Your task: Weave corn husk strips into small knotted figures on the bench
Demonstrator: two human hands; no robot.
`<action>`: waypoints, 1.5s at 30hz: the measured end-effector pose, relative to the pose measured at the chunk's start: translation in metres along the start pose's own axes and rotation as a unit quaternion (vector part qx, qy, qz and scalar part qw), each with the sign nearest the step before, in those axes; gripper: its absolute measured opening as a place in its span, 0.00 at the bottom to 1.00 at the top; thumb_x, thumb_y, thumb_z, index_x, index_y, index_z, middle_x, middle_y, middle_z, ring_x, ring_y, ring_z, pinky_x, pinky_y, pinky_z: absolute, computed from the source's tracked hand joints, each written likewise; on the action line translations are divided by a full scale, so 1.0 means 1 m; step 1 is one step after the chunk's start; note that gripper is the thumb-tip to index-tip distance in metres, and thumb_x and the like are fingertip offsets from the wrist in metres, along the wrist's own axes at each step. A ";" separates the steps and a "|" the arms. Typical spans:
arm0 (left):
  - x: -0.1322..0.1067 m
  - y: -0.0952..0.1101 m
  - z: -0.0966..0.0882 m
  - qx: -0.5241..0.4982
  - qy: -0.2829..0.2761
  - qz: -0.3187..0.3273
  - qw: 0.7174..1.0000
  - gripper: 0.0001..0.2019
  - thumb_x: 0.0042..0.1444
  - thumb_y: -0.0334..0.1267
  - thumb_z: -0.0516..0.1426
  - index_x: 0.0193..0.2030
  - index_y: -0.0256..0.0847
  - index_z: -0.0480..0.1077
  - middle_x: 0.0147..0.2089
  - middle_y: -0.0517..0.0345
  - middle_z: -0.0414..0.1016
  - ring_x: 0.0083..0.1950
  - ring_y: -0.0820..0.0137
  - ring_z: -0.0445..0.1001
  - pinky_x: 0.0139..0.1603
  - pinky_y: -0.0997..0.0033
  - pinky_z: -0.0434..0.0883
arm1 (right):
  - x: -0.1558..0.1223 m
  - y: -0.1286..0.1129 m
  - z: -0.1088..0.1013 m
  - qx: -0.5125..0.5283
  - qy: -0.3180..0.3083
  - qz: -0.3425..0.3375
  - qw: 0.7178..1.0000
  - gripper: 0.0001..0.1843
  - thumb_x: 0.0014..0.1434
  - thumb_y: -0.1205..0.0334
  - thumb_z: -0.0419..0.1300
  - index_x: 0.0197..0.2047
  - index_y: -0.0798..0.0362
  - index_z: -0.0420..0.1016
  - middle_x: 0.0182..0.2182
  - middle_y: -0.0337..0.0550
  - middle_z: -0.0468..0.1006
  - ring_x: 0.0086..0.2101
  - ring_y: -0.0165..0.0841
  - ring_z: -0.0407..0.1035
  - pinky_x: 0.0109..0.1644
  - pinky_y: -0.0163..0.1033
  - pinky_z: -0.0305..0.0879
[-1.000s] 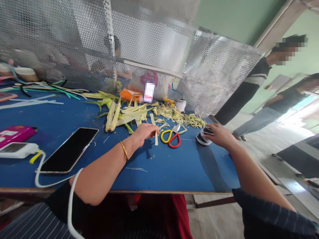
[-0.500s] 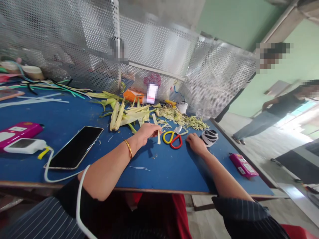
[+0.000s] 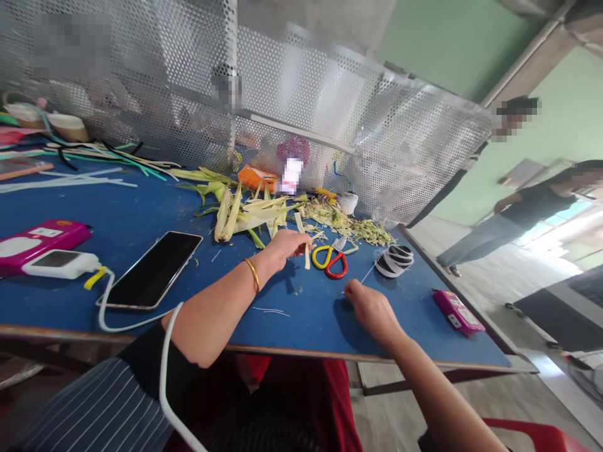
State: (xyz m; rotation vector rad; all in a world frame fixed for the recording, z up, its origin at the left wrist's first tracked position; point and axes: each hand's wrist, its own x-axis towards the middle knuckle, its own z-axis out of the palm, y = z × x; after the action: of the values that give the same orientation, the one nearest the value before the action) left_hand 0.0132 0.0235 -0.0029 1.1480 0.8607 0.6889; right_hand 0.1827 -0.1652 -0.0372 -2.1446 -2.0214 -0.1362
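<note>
1. Right hand (image 3: 372,309), lower centre-right of the frame: fingers pinched narrow on a thin white thread (image 3: 366,274) that runs up to the black-and-white spool (image 3: 394,260). Risk: the thread looks fine and taut, so a sharp tug could snap it or drag the spool over the blue table (image 3: 301,320).
2. Left hand (image 3: 286,243), centre: fingertips closed on a pale leaf strip (image 3: 304,240), held upright just left of the scissors (image 3: 330,258). Risk: the strip looks thin and may tear or slip if gripped only at one point.
3. Scissors lie flat between the two hands, yellow and red handles toward the person; the thread passes near them and could snag.
4. Left of centre: a phone (image 3: 153,270) on a white cable (image 3: 164,326) that crosses the left arm; an arm sweep could pull it.
5. Right edge: a pink device (image 3: 458,311), near the table's rim.
6. Further back: leaf pile (image 3: 254,210) and trimmings (image 3: 348,225) before the perforated metal screen (image 3: 330,119).
</note>
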 end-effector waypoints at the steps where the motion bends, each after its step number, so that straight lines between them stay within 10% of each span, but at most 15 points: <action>1: 0.001 0.000 -0.001 -0.001 0.002 0.000 1.000 0.05 0.42 0.31 0.62 0.19 0.35 0.73 0.23 0.56 0.75 0.25 0.75 0.69 0.29 0.76 0.66 | 0.002 -0.008 0.001 -0.019 0.002 -0.028 0.999 0.10 0.66 0.66 0.45 0.37 0.50 0.66 0.27 0.42 0.74 0.28 0.34 0.67 0.33 0.35 0.54; 11: 0.000 0.001 -0.002 -0.002 0.017 0.007 1.000 0.06 0.41 0.32 0.62 0.18 0.36 0.71 0.23 0.55 0.75 0.25 0.74 0.70 0.29 0.76 0.65 | 0.028 -0.054 -0.002 0.116 -0.009 -0.147 0.982 0.11 0.69 0.63 0.46 0.41 0.51 0.69 0.36 0.42 0.78 0.34 0.31 0.71 0.38 0.32 0.61; 15: 0.004 -0.001 -0.003 0.000 0.011 0.018 1.000 0.06 0.41 0.32 0.61 0.18 0.35 0.71 0.21 0.56 0.74 0.22 0.76 0.66 0.27 0.75 0.64 | 0.052 -0.050 -0.016 0.134 0.068 0.026 0.988 0.15 0.69 0.54 0.45 0.40 0.50 0.70 0.34 0.43 0.79 0.35 0.33 0.73 0.39 0.34 0.64; 18: 0.005 -0.002 -0.003 0.001 0.007 0.023 1.000 0.06 0.41 0.32 0.60 0.16 0.35 0.71 0.19 0.57 0.72 0.21 0.77 0.63 0.26 0.75 0.63 | 0.082 -0.041 -0.022 0.004 -0.051 0.194 0.980 0.18 0.62 0.48 0.53 0.45 0.53 0.70 0.37 0.51 0.80 0.41 0.43 0.75 0.40 0.40 0.66; 27: 0.002 0.004 -0.004 -0.015 0.017 0.006 1.000 0.07 0.43 0.30 0.60 0.18 0.36 0.70 0.21 0.55 0.74 0.24 0.75 0.69 0.30 0.75 0.67 | 0.134 -0.022 -0.009 0.082 -0.094 0.263 0.957 0.16 0.44 0.65 0.65 0.38 0.61 0.75 0.38 0.63 0.79 0.42 0.51 0.75 0.41 0.47 0.69; 36: 0.001 0.004 -0.005 -0.012 0.006 0.006 1.000 0.08 0.46 0.29 0.60 0.18 0.34 0.71 0.22 0.55 0.73 0.23 0.76 0.67 0.29 0.75 0.66 | 0.073 0.015 -0.048 0.419 -0.046 0.220 0.880 0.12 0.56 0.53 0.57 0.34 0.55 0.69 0.18 0.32 0.61 0.18 0.25 0.55 0.21 0.32 0.59; 41: 0.005 0.000 -0.006 0.003 0.012 -0.003 1.000 0.07 0.46 0.30 0.60 0.19 0.34 0.72 0.24 0.54 0.74 0.24 0.76 0.69 0.30 0.75 0.67 | 0.024 0.032 -0.068 0.659 -0.091 0.210 0.716 0.18 0.47 0.58 0.69 0.42 0.52 0.72 0.20 0.28 0.58 0.14 0.18 0.44 0.14 0.27 0.46; 45: 0.004 0.000 -0.005 0.013 0.018 -0.006 1.000 0.06 0.46 0.30 0.60 0.20 0.34 0.72 0.24 0.54 0.75 0.25 0.76 0.70 0.29 0.75 0.66 | -0.022 0.054 -0.076 0.583 -0.118 0.301 0.746 0.27 0.53 0.44 0.66 0.50 0.52 0.71 0.21 0.32 0.65 0.13 0.20 0.52 0.13 0.26 0.49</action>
State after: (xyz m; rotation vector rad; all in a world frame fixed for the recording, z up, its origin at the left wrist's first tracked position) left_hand 0.0112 0.0288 -0.0046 1.1560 0.9086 0.6909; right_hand 0.2396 -0.2052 0.0291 -1.7354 -0.8225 1.1930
